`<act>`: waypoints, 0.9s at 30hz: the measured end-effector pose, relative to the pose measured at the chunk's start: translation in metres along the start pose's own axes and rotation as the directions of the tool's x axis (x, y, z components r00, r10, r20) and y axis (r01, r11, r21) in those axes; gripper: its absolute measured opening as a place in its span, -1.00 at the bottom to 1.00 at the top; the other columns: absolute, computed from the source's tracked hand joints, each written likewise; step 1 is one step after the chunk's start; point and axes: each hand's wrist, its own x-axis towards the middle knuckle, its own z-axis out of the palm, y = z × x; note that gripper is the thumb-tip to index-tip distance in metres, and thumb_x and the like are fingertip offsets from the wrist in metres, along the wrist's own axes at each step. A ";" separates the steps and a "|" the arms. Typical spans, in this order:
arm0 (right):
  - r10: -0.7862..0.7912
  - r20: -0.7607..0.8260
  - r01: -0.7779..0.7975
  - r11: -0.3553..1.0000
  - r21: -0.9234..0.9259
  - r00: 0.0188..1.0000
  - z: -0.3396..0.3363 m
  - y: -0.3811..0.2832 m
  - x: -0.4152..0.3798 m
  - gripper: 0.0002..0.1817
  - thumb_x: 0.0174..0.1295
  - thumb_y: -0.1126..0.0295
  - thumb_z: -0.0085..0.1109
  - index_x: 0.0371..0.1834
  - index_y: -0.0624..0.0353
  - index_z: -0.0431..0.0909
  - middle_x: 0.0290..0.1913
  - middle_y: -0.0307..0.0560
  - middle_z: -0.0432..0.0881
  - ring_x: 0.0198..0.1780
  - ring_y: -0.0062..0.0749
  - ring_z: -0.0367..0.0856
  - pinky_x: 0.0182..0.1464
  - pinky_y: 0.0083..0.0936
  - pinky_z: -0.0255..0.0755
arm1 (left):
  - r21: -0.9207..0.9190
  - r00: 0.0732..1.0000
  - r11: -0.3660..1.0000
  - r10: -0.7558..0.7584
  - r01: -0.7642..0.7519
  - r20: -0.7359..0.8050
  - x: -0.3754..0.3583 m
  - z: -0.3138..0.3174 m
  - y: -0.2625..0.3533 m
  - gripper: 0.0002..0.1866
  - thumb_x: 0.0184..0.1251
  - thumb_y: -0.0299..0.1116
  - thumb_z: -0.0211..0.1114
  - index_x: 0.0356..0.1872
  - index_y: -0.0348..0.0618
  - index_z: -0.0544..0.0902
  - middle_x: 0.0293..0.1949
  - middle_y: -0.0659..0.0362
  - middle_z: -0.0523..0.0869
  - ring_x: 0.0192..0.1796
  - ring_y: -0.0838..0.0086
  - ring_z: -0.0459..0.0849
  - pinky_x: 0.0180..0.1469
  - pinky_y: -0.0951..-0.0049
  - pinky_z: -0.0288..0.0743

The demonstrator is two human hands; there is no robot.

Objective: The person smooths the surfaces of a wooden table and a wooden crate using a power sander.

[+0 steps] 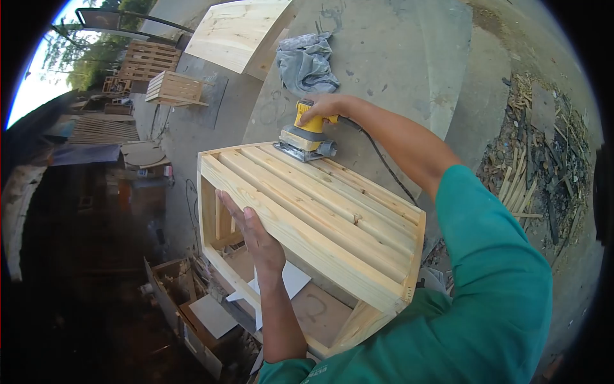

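A yellow and grey electric sander (pixel 306 134) rests on the far part of a slatted wooden frame (pixel 320 205). My right hand (pixel 320 110) is wrapped round the sander's top, and a black cord trails from it to the right. My left hand (pixel 257 240) lies against the near side board of the wooden frame, fingers stretched out and pointing away from me. The frame is pale wood, with long parallel slats on top and an open side below my left hand. The sander's pad is partly hidden by its own body.
A grey cloth (pixel 308 63) lies on the concrete-like surface beyond the frame. Farther off are a curved wooden panel (pixel 236 32), a small slatted wooden piece (pixel 174 88) and a pallet (pixel 149 59). Scrap wood (pixel 534 160) is heaped at right; an open box (pixel 185 301) stands lower left.
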 end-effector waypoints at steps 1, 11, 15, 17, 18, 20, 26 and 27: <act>0.057 -0.012 -0.057 0.998 0.025 0.998 0.000 0.004 -0.018 -0.04 -0.14 -0.05 0.62 0.35 0.07 0.40 -0.14 -0.02 0.62 -0.40 -0.45 0.52 -0.47 -0.43 0.41 | -0.033 1.000 0.999 -0.006 0.006 0.008 0.000 0.000 0.000 -0.23 0.68 0.03 -0.38 0.64 -0.34 -0.24 0.68 -0.15 -0.30 0.71 0.03 -0.31 0.67 0.09 -0.31; 0.156 -0.032 -0.156 0.988 0.018 0.987 -0.010 0.039 -0.195 0.00 -0.13 -0.10 0.59 0.43 -0.03 0.38 -0.19 -0.10 0.60 -0.41 -0.51 0.49 -0.49 -0.53 0.35 | -0.046 1.000 0.999 -0.007 0.007 -0.006 0.000 0.002 -0.009 -0.23 0.69 0.07 -0.40 0.65 -0.28 -0.28 0.68 -0.13 -0.31 0.71 0.10 -0.29 0.68 0.19 -0.29; 0.230 -0.043 -0.228 0.973 0.032 0.972 -0.017 0.063 -0.276 0.02 -0.16 -0.09 0.60 0.44 -0.04 0.37 -0.12 -0.05 0.62 -0.38 -0.47 0.52 -0.47 -0.54 0.36 | -0.106 1.000 0.994 -0.009 0.007 -0.015 0.001 0.002 -0.011 -0.23 0.70 0.06 -0.37 0.65 -0.28 -0.27 0.68 -0.11 -0.30 0.71 0.11 -0.24 0.68 0.22 -0.23; 0.235 -0.041 -0.234 0.972 0.038 0.971 -0.018 0.076 -0.304 -0.01 -0.14 -0.09 0.59 0.41 -0.01 0.38 -0.12 -0.05 0.64 -0.40 -0.50 0.56 -0.53 -0.58 0.34 | -0.132 1.000 0.991 -0.026 0.025 -0.005 0.000 0.004 -0.005 -0.23 0.70 0.05 -0.37 0.65 -0.28 -0.28 0.68 -0.11 -0.29 0.71 0.11 -0.21 0.68 0.22 -0.21; 0.234 -0.046 -0.233 0.972 0.039 0.971 -0.018 0.079 -0.313 -0.01 -0.14 -0.09 0.59 0.41 0.00 0.38 -0.12 -0.05 0.64 -0.40 -0.51 0.57 -0.53 -0.59 0.34 | -0.141 0.999 0.989 -0.036 0.036 -0.002 -0.001 0.003 -0.003 -0.24 0.70 0.04 -0.36 0.65 -0.27 -0.28 0.68 -0.11 -0.28 0.71 0.11 -0.20 0.68 0.22 -0.20; 0.229 -0.050 -0.227 0.973 0.039 0.972 -0.018 0.077 -0.329 -0.02 -0.13 -0.09 0.59 0.41 0.01 0.39 -0.13 -0.05 0.65 -0.40 -0.51 0.59 -0.55 -0.62 0.34 | -0.096 1.000 0.995 -0.023 0.023 -0.007 -0.001 0.001 -0.005 -0.24 0.70 0.04 -0.36 0.65 -0.26 -0.29 0.68 -0.11 -0.28 0.70 0.11 -0.19 0.68 0.22 -0.19; 0.111 -0.045 -0.110 0.993 0.033 0.993 -0.003 0.019 -0.339 -0.05 -0.13 -0.01 0.61 0.37 0.03 0.37 -0.24 -0.11 0.64 -0.49 -0.56 0.58 -0.61 -0.68 0.34 | -0.075 1.000 0.997 -0.001 0.000 -0.013 -0.001 0.001 -0.009 -0.23 0.71 0.06 -0.35 0.65 -0.23 -0.30 0.69 -0.09 -0.29 0.71 0.11 -0.19 0.68 0.22 -0.19; 0.054 -0.051 -0.053 0.998 0.023 0.997 0.001 -0.002 -0.344 -0.04 -0.13 -0.07 0.59 0.38 -0.02 0.37 -0.23 -0.09 0.66 -0.44 -0.52 0.62 -0.60 -0.65 0.38 | -0.079 1.000 0.997 -0.006 0.006 -0.009 -0.001 0.001 -0.010 -0.23 0.71 0.06 -0.35 0.65 -0.23 -0.30 0.69 -0.09 -0.29 0.71 0.11 -0.18 0.68 0.22 -0.19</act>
